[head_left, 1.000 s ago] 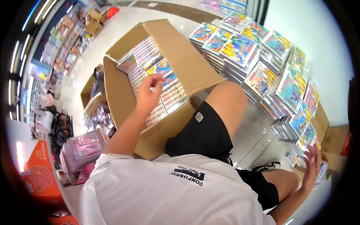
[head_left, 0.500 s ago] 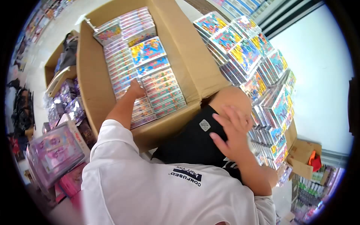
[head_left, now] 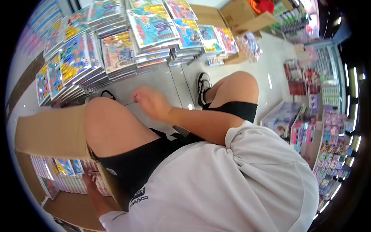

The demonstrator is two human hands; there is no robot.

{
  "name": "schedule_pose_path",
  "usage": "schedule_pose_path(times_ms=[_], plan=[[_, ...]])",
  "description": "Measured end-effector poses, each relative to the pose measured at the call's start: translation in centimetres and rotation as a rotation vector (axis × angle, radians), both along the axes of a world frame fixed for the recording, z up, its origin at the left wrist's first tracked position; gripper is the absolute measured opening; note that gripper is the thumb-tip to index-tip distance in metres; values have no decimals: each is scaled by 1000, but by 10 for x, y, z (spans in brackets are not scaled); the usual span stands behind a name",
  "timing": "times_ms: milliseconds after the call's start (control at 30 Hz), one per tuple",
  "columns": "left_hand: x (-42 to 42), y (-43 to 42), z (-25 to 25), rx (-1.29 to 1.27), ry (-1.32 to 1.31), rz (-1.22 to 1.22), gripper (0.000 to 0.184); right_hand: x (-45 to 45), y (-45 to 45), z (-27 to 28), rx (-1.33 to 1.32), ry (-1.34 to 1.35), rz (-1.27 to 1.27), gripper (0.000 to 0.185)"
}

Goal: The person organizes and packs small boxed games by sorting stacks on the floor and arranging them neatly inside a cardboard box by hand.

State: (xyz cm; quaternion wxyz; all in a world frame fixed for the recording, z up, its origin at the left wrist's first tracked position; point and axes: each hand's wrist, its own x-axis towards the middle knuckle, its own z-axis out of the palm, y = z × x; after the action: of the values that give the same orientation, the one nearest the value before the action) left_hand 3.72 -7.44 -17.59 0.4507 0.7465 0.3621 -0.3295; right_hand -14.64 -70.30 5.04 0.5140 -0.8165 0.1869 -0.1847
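Observation:
My left hand (head_left: 89, 179) is at the lower left, inside a large cardboard box (head_left: 52, 133), with its fingers bent a little apart over rows of thin packs (head_left: 71, 183). Two blue and yellow packs (head_left: 64, 167) lie face up beside it. My right hand (head_left: 152, 103) hangs over the floor between my knees, smeared by motion. Its fingers look curled, and whether anything is in them cannot be made out. Beyond it, colourful flat packs (head_left: 152, 27) stand in tall stacks on the floor.
An open cardboard box (head_left: 241, 15) with something red in it stands at the top. A clear-wrapped bundle (head_left: 250, 46) lies beside it. Shelves of goods (head_left: 332, 154) line the right side. My shoe (head_left: 203, 89) is on the tiled floor (head_left: 177, 83).
The view has swung right, so the box now shows at lower left. My right hand has left my knee and is over the floor. My left hand remains in the box.

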Motion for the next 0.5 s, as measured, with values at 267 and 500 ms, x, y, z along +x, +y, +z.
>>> schedule_pose_path(times_ms=[267, 500], plan=[[-8, -94, 204, -37, -18, -68, 79, -29, -196, -263, 86, 688, -377, 40], [-99, -346, 375, 167, -1062, -790, 55, 18, -246, -319, 391, 689, -342, 70]])
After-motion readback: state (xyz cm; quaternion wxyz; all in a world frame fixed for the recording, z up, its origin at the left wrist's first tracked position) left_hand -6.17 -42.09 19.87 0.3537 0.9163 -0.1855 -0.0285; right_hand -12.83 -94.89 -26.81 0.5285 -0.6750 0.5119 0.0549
